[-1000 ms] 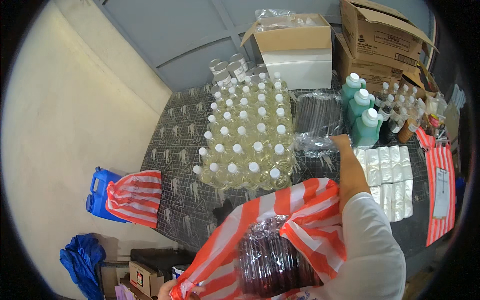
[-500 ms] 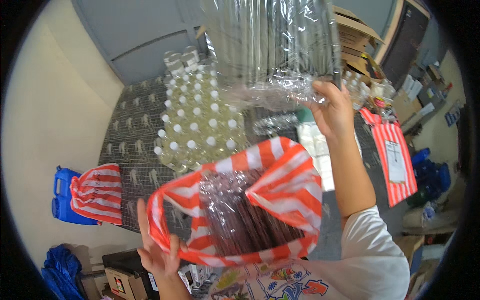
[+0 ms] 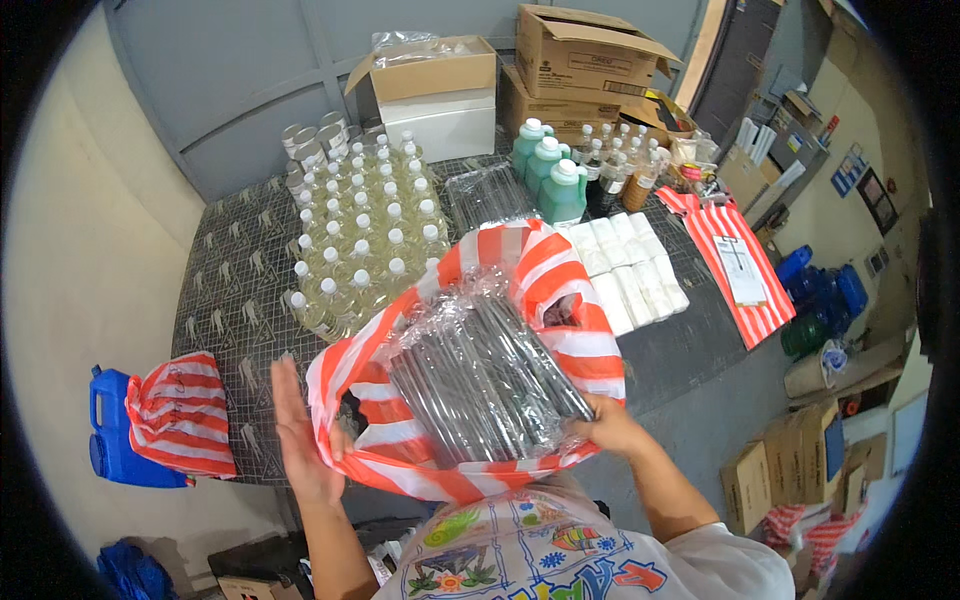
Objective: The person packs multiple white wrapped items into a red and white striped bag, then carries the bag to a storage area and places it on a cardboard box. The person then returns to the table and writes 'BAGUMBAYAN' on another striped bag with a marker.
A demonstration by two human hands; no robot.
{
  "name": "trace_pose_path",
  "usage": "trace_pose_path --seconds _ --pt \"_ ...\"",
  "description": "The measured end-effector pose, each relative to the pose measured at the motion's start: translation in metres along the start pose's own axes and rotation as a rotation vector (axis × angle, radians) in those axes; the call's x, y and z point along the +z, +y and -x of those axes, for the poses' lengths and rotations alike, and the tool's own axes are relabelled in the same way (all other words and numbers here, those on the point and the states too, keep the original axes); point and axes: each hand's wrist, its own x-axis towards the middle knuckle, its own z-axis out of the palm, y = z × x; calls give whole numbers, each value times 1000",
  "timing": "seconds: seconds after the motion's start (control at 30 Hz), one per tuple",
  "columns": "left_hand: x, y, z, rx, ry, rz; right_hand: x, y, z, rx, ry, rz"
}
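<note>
A red-and-white striped plastic bag [image 3: 375,470] gapes wide in front of me. My left hand [image 3: 310,455] holds its left rim, the thumb hooked over the edge and the long fingers stretched upward outside it. In the bag's mouth lies a clear-wrapped pack of long, thin dark sticks that look like straws [image 3: 480,370]. My right hand [image 3: 608,425] grips that pack by its lower right corner, beside the bag's right rim. What lies beneath the pack is hidden.
Several capped bottles of pale liquid [image 3: 362,225] stand left of centre. Beyond the bag are another wrapped dark pack [image 3: 490,195], green jugs [image 3: 562,195], white packets [image 3: 630,270] and cardboard boxes [image 3: 590,65]. A striped bag and blue jug [image 3: 110,430] are at left; another striped bag [image 3: 745,275] lies right.
My right hand has brought the wrapped pack down from high above the table into the bag's mouth. My left hand still holds the bag's left rim.
</note>
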Motion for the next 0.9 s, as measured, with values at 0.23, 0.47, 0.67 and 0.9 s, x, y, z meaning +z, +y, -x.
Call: trace_pose_path --seconds 0.23,0.47,0.67,0.9 --pt "39 24 -13 33 -447 -8 43 19 -27 179 -364 -563" --pt "88 -25 -14 388 -699 -1096 37 12 -36 -44 -133 334" --pt "107 -114 -18 287 -678 -1760 -50 -103 31 -296 555 724" --pt "76 -124 -24 306 -902 -1874 -141 -181 43 -124 684 374"
